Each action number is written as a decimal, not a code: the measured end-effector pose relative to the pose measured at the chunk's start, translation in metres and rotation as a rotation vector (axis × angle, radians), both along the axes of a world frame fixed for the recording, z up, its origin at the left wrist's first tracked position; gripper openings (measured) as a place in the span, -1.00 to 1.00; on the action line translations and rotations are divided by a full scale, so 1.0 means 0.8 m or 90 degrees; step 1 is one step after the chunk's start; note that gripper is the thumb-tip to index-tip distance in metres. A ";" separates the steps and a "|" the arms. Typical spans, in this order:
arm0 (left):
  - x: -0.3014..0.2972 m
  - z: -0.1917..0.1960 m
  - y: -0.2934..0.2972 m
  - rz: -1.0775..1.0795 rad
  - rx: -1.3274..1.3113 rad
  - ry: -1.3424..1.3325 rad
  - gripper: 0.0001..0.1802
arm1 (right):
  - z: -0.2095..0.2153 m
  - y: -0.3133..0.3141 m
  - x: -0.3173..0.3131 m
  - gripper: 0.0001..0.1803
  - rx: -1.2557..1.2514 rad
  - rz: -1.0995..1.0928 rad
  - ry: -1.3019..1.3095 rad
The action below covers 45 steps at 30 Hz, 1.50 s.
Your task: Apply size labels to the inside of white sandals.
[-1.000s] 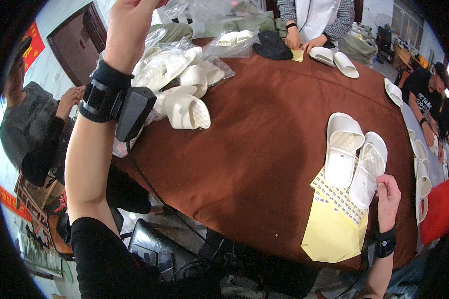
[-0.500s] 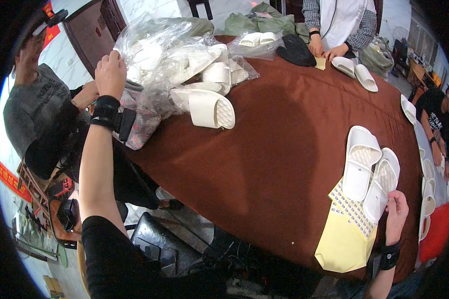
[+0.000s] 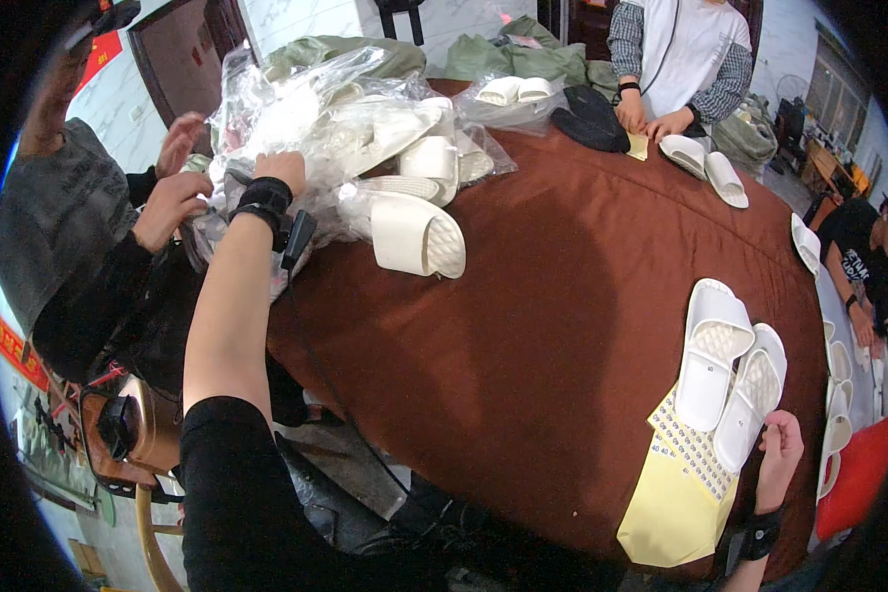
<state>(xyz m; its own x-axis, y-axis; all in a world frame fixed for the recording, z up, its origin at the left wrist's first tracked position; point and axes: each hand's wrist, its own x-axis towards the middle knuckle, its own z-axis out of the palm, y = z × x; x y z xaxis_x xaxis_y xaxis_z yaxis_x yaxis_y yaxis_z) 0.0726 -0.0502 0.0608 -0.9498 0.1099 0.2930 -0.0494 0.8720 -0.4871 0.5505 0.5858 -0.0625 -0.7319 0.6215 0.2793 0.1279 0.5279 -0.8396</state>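
Your desk was covered in a dark brown cloth, and the room around it was crowded: a dark door stood behind its far left corner and pale tiled wall beside that.

At the desk's left edge a seated person in a grey top had both hands raised toward the pile of clear plastic bags heaped on the far left of the desk. Your left hand was sunk into that pile, wearing a black wrist strap; its fingers were hidden in the plastic, so you could not tell whether they were clenched or loose. The bags held white slippers, and one bare white slipper lay on its side just right of your wrist, its ribbed sole facing you.

Further along the far edge sat green cloth sacks, a black bag, and a person in a white top with two slippers at hand.

At the near right of the desk, a white pair of slippers lay soles up on a yellow bag that hung over the edge. Your right hand touched the heel of the right-hand slipper, fingers curled against it. More slippers lined the desk's right edge.
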 end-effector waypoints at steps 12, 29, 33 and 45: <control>-0.023 -0.031 -0.044 -0.120 0.344 -0.001 -0.75 | 0.004 -0.006 0.000 -0.87 0.048 0.064 0.006; 0.122 -0.012 0.148 -0.501 0.173 -0.152 -0.50 | 0.011 -0.013 -0.002 -0.86 -0.007 0.054 0.010; 0.106 0.016 0.151 -0.415 0.393 -0.259 -0.54 | 0.013 -0.011 0.000 -0.87 0.018 0.067 0.008; 0.123 -0.060 0.102 -0.403 0.164 -0.067 -0.69 | -0.009 0.010 -0.012 -0.88 0.013 0.058 0.068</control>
